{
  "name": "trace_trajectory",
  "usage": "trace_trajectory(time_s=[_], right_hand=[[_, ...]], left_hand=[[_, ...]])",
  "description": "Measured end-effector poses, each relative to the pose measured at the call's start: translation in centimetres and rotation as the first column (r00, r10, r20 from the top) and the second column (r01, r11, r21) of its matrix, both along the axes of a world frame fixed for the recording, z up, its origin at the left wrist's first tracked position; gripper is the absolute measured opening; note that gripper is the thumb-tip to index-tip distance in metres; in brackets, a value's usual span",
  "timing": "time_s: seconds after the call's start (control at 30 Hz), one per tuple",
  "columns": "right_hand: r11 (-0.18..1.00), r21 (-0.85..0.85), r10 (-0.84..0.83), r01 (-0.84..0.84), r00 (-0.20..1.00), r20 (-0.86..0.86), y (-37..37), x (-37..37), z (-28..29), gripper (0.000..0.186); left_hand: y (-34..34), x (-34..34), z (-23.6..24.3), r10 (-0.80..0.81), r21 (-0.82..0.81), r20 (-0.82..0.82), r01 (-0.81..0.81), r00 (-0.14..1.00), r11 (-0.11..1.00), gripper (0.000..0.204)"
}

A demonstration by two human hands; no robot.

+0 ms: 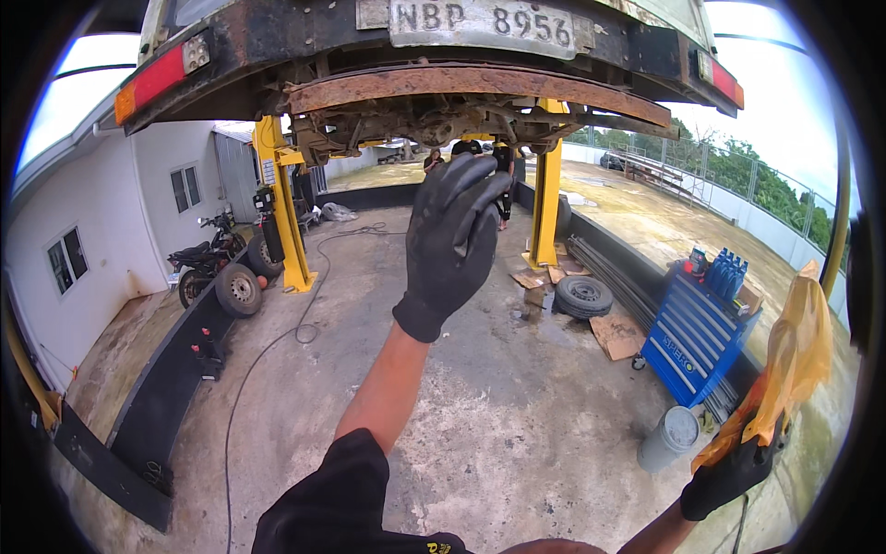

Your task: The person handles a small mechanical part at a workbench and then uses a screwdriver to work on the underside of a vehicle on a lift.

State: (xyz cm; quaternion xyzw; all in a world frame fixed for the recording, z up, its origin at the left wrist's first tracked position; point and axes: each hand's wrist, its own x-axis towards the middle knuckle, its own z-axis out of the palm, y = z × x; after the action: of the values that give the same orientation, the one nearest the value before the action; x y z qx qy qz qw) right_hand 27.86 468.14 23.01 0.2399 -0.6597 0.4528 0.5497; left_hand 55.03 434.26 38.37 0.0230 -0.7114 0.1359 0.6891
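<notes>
My left hand point(452, 245), in a black glove, is raised in the middle of the view, below the back of a lifted vehicle point(480, 88). Its fingers are curled inward toward the thumb. The inside of the palm is hidden, so whether it holds anything does not show. At the lower right, my right hand point(738, 475), also black-gloved, is closed around a crumpled orange-yellow plastic bag point(784, 360). The bag stands up above the fist, and its contents cannot be made out. The vehicle's underside is rusty, with a brown crossbar point(480, 85) along its rear.
Two yellow lift posts point(288, 212) flank the vehicle. A blue tool chest point(697, 328) with blue bottles on top stands right, beside a grey bucket point(671, 438). A loose wheel point(583, 296) lies near cardboard. A cable point(242, 379) crosses the concrete. People point(503, 171) stand beyond.
</notes>
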Motion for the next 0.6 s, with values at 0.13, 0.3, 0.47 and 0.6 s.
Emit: trace_trajectory(time_s=[0.13,0.3,0.47,0.6], right_hand=[[0.974,-0.036,0.214,-0.225,0.958,-0.193,-10.5,4.3,10.7,0.039],[0.999,-0.043,-0.024,-0.005,0.765,-0.644,-19.2,9.7,26.1,0.047],[0.993,-0.105,-0.051,-0.047,0.641,-0.766,-26.1,11.8,37.8,0.041],[0.96,-0.281,-0.21,0.003,0.672,-0.71,-31.3,15.9,43.1,0.03]], left_hand=[[-6.4,12.4,10.9,0.571,-0.311,-0.203,-0.605,0.796,0.733,0.041],[-9.6,16.1,17.0,0.728,-0.211,0.128,-0.698,0.674,0.684,0.067],[-12.6,16.7,16.9,0.627,-0.239,0.075,-0.596,0.776,0.766,0.054],[-13.3,16.3,16.5,0.515,-0.232,0.046,-0.492,0.856,0.839,0.05]])
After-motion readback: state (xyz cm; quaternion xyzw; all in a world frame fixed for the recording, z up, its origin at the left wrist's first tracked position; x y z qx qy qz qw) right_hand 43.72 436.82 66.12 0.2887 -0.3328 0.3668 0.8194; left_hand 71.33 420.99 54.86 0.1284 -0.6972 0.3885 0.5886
